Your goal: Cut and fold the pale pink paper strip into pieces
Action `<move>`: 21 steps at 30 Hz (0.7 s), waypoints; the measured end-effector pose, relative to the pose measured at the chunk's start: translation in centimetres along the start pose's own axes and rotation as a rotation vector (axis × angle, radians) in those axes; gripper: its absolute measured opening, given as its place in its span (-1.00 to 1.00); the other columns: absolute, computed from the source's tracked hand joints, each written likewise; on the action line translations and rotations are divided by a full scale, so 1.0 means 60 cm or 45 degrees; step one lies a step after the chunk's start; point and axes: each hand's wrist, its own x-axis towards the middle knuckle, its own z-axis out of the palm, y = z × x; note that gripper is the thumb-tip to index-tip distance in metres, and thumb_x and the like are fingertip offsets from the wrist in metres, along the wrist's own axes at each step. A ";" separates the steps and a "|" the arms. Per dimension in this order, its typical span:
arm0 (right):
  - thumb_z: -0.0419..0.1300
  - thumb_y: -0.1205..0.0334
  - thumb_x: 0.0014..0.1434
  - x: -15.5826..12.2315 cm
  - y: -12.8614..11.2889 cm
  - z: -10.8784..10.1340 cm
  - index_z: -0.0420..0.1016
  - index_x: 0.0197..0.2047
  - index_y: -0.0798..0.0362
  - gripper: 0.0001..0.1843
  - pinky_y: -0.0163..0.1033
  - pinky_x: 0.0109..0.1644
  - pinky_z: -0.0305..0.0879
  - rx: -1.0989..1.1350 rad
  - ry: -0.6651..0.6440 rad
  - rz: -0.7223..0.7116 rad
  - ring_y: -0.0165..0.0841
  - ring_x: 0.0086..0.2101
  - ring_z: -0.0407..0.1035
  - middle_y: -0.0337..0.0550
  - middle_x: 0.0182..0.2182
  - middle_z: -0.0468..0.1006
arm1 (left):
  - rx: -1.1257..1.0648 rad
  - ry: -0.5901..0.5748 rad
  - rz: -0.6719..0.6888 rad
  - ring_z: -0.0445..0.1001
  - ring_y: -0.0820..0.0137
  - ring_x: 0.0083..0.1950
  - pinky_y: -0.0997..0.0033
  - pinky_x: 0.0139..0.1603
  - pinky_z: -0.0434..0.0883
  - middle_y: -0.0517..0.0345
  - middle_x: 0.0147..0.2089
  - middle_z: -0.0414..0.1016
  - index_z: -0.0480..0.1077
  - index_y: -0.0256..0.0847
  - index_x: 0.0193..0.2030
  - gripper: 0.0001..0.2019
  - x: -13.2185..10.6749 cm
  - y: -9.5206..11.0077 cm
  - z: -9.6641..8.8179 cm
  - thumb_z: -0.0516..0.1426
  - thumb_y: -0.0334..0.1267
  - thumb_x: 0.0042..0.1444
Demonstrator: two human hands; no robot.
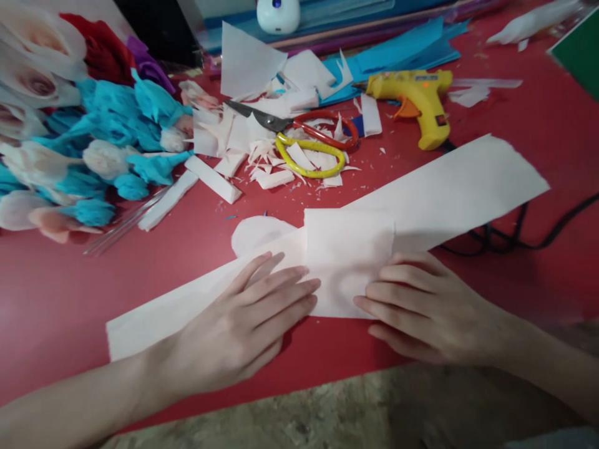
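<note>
A long pale pink crepe paper strip (pixel 449 193) lies slantwise across the red sheet (pixel 70 293). A folded square of the same paper (pixel 349 255) sits on its middle. My left hand (pixel 243 324) lies flat on the strip, fingers stretched out and touching the fold's left edge. My right hand (pixel 421 308) rests with fingers extended on the fold's right lower corner. Neither hand grips anything. A round pink paper piece (pixel 257 234) lies just behind the strip.
Scissors (pixel 304 134) with red and yellow handles lie among white paper scraps (pixel 243 134) behind. A yellow glue gun (pixel 416 100) stands to the right, its black cord (pixel 515 240) trailing past the strip. Paper flowers (pixel 93 131) in blue, white and red pile at left.
</note>
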 end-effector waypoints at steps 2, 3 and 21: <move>-0.03 0.30 0.27 0.003 -0.001 -0.002 0.43 -0.29 0.07 -0.78 -0.19 -0.03 0.11 0.008 0.013 0.009 -0.37 -0.21 0.25 -0.24 -0.28 0.52 | 0.005 0.006 -0.011 0.16 0.27 0.30 0.06 0.41 -0.13 0.09 0.20 0.34 0.30 -0.29 0.11 -0.63 0.001 0.001 0.000 0.02 -0.45 0.15; -0.05 0.32 0.27 0.005 -0.001 -0.003 0.43 -0.30 0.07 -0.76 -0.19 -0.03 0.11 0.010 0.019 0.011 -0.37 -0.21 0.25 -0.24 -0.28 0.52 | 0.016 0.018 -0.013 0.16 0.28 0.30 0.06 0.41 -0.14 0.10 0.19 0.35 0.31 -0.28 0.10 -0.64 0.002 0.001 0.000 0.02 -0.45 0.15; 0.07 0.38 0.16 0.010 0.001 0.004 0.46 -0.42 0.11 -0.82 -0.21 -0.05 0.21 0.048 0.115 -0.037 -0.37 -0.28 0.25 -0.19 -0.40 0.47 | 0.504 -0.018 0.073 0.20 0.13 0.26 0.16 0.26 0.22 -0.20 0.26 0.20 0.07 -0.54 0.23 -0.52 0.105 0.034 0.012 -0.13 -0.50 0.15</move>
